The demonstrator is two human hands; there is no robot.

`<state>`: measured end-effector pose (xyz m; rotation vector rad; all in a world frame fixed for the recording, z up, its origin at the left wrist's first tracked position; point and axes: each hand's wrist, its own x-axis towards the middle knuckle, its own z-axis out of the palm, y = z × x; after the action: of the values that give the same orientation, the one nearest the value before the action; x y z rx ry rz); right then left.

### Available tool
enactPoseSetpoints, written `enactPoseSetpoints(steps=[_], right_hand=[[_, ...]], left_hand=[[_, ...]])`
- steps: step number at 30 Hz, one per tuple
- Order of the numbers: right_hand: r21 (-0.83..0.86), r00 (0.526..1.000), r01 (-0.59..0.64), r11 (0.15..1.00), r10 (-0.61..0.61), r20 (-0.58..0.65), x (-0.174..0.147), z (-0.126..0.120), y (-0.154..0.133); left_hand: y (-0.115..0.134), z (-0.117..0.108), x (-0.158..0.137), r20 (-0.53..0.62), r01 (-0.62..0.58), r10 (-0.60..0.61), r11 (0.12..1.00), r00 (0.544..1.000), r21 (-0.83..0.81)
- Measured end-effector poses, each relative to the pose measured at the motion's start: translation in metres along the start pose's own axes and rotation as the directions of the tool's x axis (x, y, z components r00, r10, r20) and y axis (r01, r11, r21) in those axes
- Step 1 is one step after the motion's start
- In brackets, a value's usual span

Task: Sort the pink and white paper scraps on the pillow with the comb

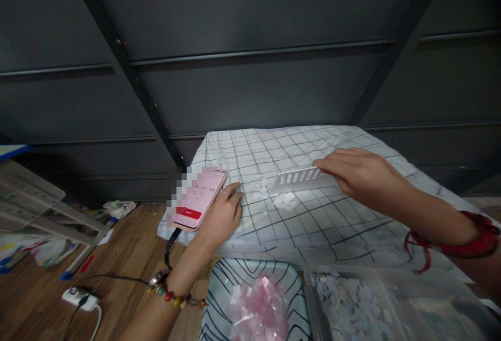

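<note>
We find the right hand [358,174] grasping a white slotted plastic piece [301,180] by its upper edge, thumb and fingers closed on it. The piece is tilted over the bench, on a white checked cloth [332,231]; we cannot confirm whether its lower edge touches. Small white pieces [286,201] lie just beside it. The left hand [224,211] is released, resting on the cloth with fingers loosely bent, right beside a phone [201,200].

We read "37:59" on the phone's screen; the digits preceding it are partly masked by pixelation. A red button [190,212] carries lettering too small to read. A black cable [168,252] meets the phone's near end.

In front of the bench we record a wavy-lined tray [215,283] bearing pink and clear plastic wrapping [260,307]. Beside it, a clear container [387,289] holds pale scraps [352,304].
</note>
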<state>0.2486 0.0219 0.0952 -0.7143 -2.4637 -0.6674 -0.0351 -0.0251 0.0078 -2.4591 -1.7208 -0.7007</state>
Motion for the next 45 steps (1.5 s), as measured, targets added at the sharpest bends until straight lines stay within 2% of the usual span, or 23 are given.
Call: enactPoseSetpoints(steps=[5, 10, 17, 21, 29, 45], right_hand=[[0.044, 0.998, 0.065, 0.997, -0.065, -0.002, 0.009, -0.007, -0.010], [0.004, 0.996, 0.046, 0.999, -0.045, -0.071, 0.011, -0.011, -0.011], [-0.019, 1.000, 0.026, 0.999, -0.026, 0.009, 0.012, 0.000, -0.010], [-0.022, 1.000, 0.020, 1.000, -0.020, -0.011, 0.009, -0.005, -0.010], [0.033, 0.999, 0.053, 0.998, -0.053, -0.008, 0.013, -0.001, -0.015], [-0.072, 0.997, 0.005, 0.997, 0.000, 0.072, -0.010, -0.023, 0.010]], left_hand=[[0.000, 0.000, -0.001, 0.003, 0.005, -0.006, 1.000, 1.000, 0.009], [0.000, 0.000, -0.001, -0.006, -0.004, 0.004, 1.000, 1.000, 0.007], [0.002, -0.002, 0.001, 0.021, 0.021, -0.021, 1.000, 1.000, 0.006], [0.003, -0.002, 0.001, 0.049, 0.028, -0.029, 1.000, 0.998, 0.008], [0.000, 0.001, 0.000, -0.004, 0.008, -0.008, 1.000, 1.000, 0.007], [-0.003, -0.001, -0.002, 0.032, 0.033, -0.033, 0.999, 0.999, 0.005]])
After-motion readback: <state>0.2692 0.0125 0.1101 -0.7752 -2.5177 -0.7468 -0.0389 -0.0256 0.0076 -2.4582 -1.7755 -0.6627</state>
